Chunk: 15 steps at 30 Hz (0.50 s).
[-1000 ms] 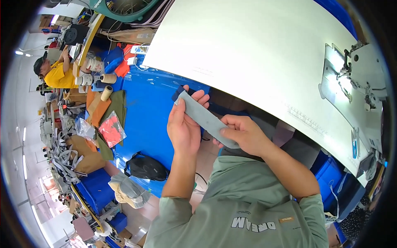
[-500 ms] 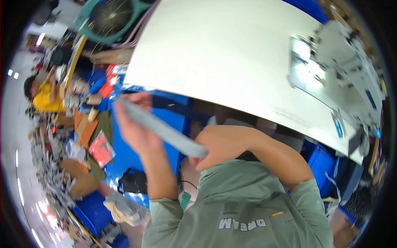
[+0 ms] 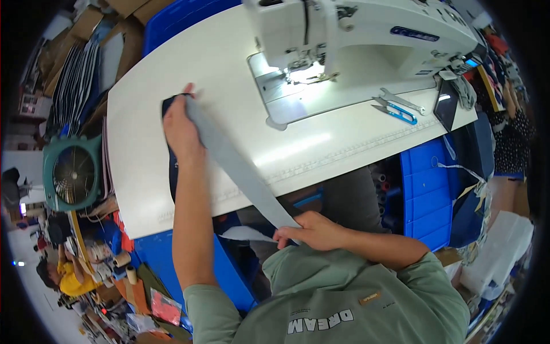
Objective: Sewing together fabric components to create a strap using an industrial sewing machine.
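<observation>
A long flat grey strip (image 3: 240, 172) runs slantwise between my hands, across the front edge of the white table. My left hand (image 3: 182, 129), over the table's left part, is closed on the strip's far end. A dark navy piece of fabric (image 3: 167, 108) shows under and beside that hand, partly hidden by the forearm. Near my body, my right hand (image 3: 315, 230) pinches the strip's near end between thumb and fingers. A paler strip end (image 3: 246, 234) hangs below the table edge beside it. Right of the strip stands a white sewing machine (image 3: 366, 37), its needle area lit.
Blue-handled thread snips (image 3: 398, 113), a wrench (image 3: 408, 102) and a dark flat phone-like object (image 3: 446, 106) lie on the table's right. Blue bins (image 3: 427, 192) stand below it. A green fan (image 3: 73, 175) is at left; a person in yellow (image 3: 73, 282) sits beyond.
The view has swung right toward the sewing machine. My left hand has come from beside the table to above its top, still holding the strip. My right hand keeps the near end.
</observation>
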{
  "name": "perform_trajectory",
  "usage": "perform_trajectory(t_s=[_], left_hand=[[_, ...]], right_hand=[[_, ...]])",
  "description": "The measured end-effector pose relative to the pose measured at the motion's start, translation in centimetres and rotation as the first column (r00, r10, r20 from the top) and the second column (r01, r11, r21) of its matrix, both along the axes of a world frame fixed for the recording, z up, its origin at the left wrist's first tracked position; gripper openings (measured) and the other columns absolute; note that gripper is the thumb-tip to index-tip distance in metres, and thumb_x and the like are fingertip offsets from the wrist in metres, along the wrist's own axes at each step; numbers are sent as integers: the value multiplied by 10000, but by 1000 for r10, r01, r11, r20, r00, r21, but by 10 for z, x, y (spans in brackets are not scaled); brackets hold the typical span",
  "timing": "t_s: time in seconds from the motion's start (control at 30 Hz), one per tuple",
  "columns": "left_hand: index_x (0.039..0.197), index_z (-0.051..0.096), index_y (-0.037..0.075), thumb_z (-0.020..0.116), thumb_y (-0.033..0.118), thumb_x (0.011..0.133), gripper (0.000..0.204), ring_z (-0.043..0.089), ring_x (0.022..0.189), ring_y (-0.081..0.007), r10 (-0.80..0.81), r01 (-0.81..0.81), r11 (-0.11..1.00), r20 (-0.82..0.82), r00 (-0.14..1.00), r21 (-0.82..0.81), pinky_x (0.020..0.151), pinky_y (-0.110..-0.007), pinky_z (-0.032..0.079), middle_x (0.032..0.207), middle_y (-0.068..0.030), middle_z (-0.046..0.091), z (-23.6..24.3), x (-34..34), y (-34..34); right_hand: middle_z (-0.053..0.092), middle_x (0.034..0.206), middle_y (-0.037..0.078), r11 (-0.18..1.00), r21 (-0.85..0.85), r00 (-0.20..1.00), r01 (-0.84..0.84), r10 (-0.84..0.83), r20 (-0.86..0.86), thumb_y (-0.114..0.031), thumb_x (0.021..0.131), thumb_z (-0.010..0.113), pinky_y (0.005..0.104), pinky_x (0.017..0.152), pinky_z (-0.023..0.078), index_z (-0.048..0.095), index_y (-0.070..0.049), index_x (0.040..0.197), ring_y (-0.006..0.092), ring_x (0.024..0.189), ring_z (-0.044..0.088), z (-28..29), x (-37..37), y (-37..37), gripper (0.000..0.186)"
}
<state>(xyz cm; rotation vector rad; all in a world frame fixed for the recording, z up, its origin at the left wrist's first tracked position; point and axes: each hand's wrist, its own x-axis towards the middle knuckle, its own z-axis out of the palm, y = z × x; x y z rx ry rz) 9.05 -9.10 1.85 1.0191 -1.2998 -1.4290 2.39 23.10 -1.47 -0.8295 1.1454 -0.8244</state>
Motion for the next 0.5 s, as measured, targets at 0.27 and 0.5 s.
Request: perform_trajectory(t_s=[0.27,0.5], left_hand=[[1015,784,18,680,311,1037,311,425,647,-43,-480,533,846,411,775,-17,594,-248,355,718,87,569,-10,-47,19],[940,784,-14,773,277,964,293,479,613,-70,-443,540,841,566,695,-5,575,-279,404,698,21,643,13,-67,20]], right_hand=[[715,1163,35,966,37,905,256,-253,343,-284,1066,631,294,951,506,642,4,1322,111,1060,649,-32,-26,18,386],[750,1052,30,923,144,882,357,-384,273,-272,1056,653,271,915,508,740,-5,1195,86,1014,657,0,-39,14,314]])
